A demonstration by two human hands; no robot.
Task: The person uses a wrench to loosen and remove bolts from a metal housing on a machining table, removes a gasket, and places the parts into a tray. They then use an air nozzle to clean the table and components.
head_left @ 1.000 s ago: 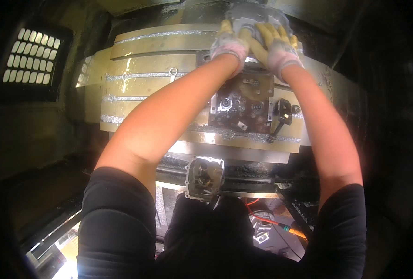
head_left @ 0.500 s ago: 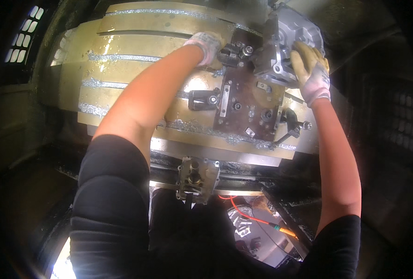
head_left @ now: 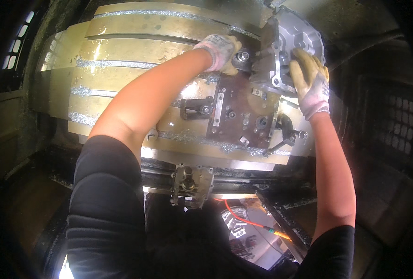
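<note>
Both my hands wear pale work gloves with yellowish fingers. My left hand (head_left: 220, 53) is closed over a dark clamp at the upper left of the brown fixture plate (head_left: 239, 100); its fingers mostly hide the clamp. Just right of them shows a round bolt and nut (head_left: 241, 56). My right hand (head_left: 311, 83) grips a grey metal casting (head_left: 285, 35), fingers laid over its hollow inner side and thumb apart. The casting is tilted at the plate's upper right. Lower down, a second dark clamp (head_left: 196, 109) stands left of the plate and a third (head_left: 287, 132) right of it.
The slotted machine table (head_left: 118, 49) has metal chips (head_left: 85, 118) along its grooves. Another casting (head_left: 192, 186) sits at the near edge, close to my body. A spanner end (head_left: 151, 135) shows beside my left forearm. An orange hose (head_left: 239, 212) hangs below, near more metal parts.
My left hand has moved right, onto the clamp that showed beside it before. My right hand stays on the casting. The whole view has shifted slightly.
</note>
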